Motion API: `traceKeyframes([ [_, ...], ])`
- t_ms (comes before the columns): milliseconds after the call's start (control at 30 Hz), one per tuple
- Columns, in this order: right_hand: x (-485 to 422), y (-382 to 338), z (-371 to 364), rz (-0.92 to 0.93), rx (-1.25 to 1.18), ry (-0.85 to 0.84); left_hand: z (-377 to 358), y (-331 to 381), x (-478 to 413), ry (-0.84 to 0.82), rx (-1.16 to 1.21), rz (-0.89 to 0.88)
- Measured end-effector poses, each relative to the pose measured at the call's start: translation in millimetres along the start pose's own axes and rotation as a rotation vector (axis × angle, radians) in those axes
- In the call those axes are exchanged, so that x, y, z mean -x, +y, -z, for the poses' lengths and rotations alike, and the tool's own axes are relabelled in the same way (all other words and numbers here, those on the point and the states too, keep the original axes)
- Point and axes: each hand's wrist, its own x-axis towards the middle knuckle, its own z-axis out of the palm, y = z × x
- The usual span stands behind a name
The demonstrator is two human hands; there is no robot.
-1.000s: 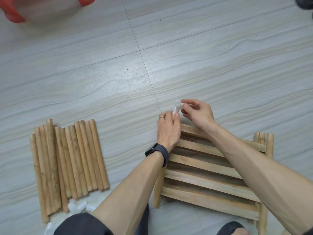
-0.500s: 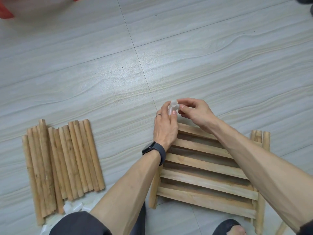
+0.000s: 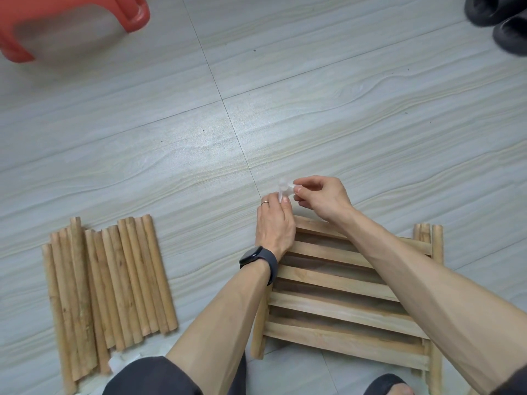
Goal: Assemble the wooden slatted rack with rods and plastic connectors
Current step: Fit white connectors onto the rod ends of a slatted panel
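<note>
Plastic connector held at the far left corner of the slatted rack, which lies on the floor near you.

Far left, the red stool is cut off by the frame. The loose rods lie side by side, with white plastic bits half hidden by your knee. Your left hand is curled round the rack corner, which it hides. Your right hand pinches the connector's side arm. The connector is translucent and its shape is hard to read. The dark shoes far right are cropped. Since 0.5 s ago both grips are unchanged; the view has tilted up.
</note>
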Motion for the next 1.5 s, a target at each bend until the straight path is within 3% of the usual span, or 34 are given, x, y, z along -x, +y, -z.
traceKeyframes([
  [267,7,2,1,-0.033,-0.030,-0.033,5,0,3,-0.011,0.006,0.005],
  [600,35,-10,-10,0.005,0.341,0.058,47,3,16,-0.175,0.114,0.103],
  [700,73,4,-11,0.059,0.578,0.062,91,-19,50,-0.085,0.202,0.131],
  [867,144,23,-35,0.192,0.890,-0.057,161,-107,143,0.149,0.144,0.290],
  [1000,175,50,-67,0.068,0.990,-0.175,190,-160,205,0.244,0.038,0.448],
  [1133,183,73,-79,0.031,0.974,-0.162,194,-193,235,0.049,-0.264,0.509],
  [1233,172,85,-75,0.063,1.061,-0.167,194,-190,238,-0.104,-0.469,0.415],
  [1500,156,91,-75,0.043,1.168,-0.227,194,-191,210,-0.447,-0.626,0.261],
])
